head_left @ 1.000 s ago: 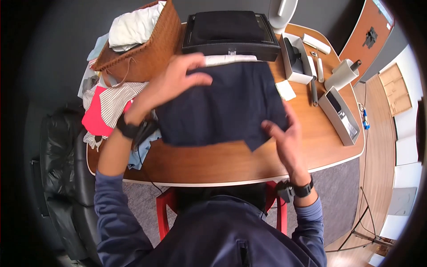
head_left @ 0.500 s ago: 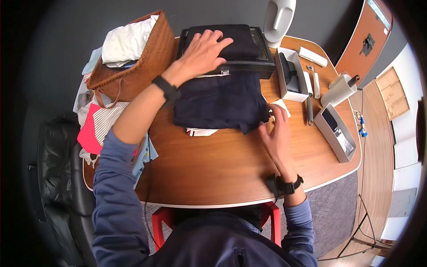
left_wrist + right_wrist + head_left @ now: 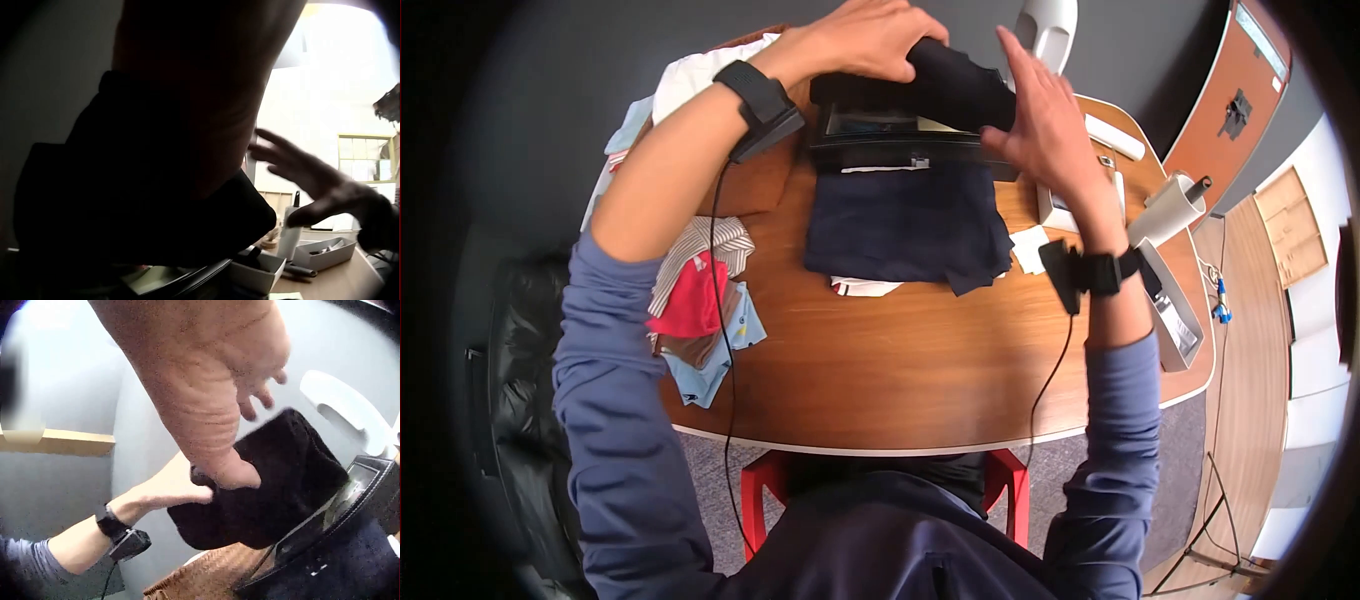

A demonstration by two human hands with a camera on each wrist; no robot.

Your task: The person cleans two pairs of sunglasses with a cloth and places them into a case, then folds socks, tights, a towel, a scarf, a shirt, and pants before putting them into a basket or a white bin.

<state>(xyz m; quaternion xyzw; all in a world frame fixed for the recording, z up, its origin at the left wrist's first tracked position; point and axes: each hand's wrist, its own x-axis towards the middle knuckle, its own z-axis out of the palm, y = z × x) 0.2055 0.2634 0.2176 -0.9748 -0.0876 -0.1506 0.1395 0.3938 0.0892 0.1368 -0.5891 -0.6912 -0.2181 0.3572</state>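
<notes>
In the head view my left hand [image 3: 865,38] grips a folded black cloth [image 3: 960,92] by its upper left part, thumb on the near side. The cloth is tilted over the black case [image 3: 865,155], whose glass-topped lid shows beneath it. My right hand [image 3: 1045,125] is at the cloth's right end with fingers straight and spread. In the right wrist view its thumb overlaps the black cloth [image 3: 287,469]. A folded navy garment [image 3: 905,225] lies on the table in front of the case, with white fabric [image 3: 865,287] peeking out under its near edge.
At the left stand a woven basket [image 3: 750,185] with white cloth [image 3: 690,75] and a heap of clothes, including a red piece [image 3: 685,300] and a light blue one [image 3: 700,380]. To the right are a white paper square [image 3: 1028,248], open boxes [image 3: 1175,325] and a white cylinder [image 3: 1168,212].
The navy garment was set down in front of the case. My left hand reached to the black cloth on the case and lifted it. My right hand moved from the navy garment up to the black cloth.
</notes>
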